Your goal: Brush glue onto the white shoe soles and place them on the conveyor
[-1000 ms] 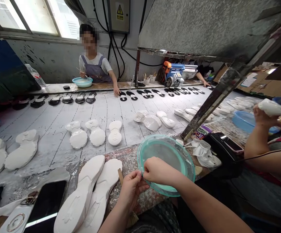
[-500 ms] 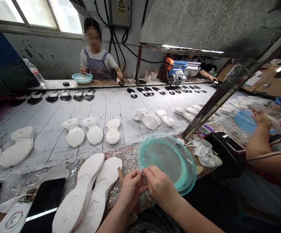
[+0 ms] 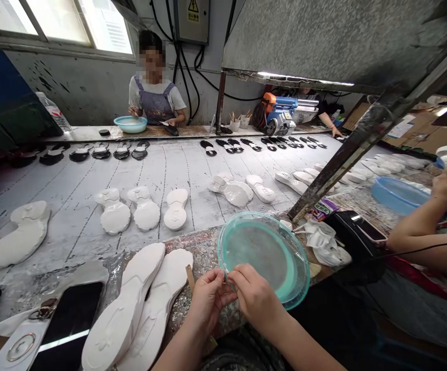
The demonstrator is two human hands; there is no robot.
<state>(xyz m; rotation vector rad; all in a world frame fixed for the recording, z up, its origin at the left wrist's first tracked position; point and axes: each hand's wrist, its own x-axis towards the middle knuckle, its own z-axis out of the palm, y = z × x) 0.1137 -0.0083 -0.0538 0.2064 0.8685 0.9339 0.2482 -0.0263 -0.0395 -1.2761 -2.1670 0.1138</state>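
Observation:
A teal plastic basin (image 3: 264, 257) sits tilted at the near edge of the bench, its inside filmed with glue. My left hand (image 3: 207, 299) and my right hand (image 3: 254, 296) meet at its near left rim, fingertips pinched on the rim. A wooden brush handle (image 3: 189, 279) lies just left of my left hand. Two large white shoe soles (image 3: 138, 309) lie side by side on the bench to the left.
White soles (image 3: 142, 212) and black soles (image 3: 103, 151) ride a grey conveyor belt. A phone (image 3: 63, 324) lies at the near left. A person's arm (image 3: 420, 232) works at the right beside a blue basin (image 3: 397, 195); another person sits across the belt. A slanted metal post (image 3: 347, 154) rises right.
My right hand has slid from over the basin down to its near rim beside my left hand. Soles on the belt have drifted left. The person on the right raised a sole.

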